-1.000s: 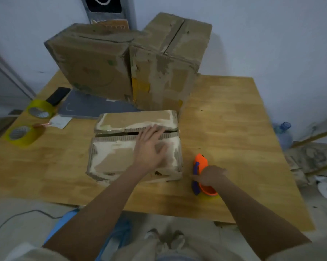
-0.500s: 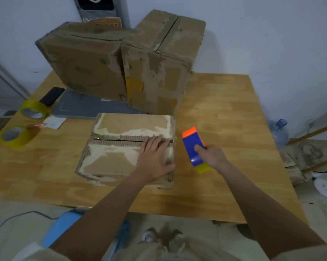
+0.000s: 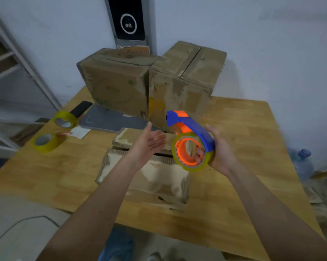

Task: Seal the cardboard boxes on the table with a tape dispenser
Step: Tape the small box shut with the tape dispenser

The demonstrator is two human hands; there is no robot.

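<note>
Cardboard flaps on the small box (image 3: 151, 174) gape just below my hands, so with my right hand (image 3: 220, 151) gripping the tape dispenser (image 3: 192, 144) above it and my left hand (image 3: 149, 143) open beside it, I should press the flaps shut first, then tape straight along the gap.

Single head-worn wide-angle view, looking forward and down over bench (image 3: 243, 129), close above both raised forearms.

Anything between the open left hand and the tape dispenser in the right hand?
Nothing. In the head view the left hand and the tape dispenser are apart in the air; through the gap only the small box below shows.
</note>
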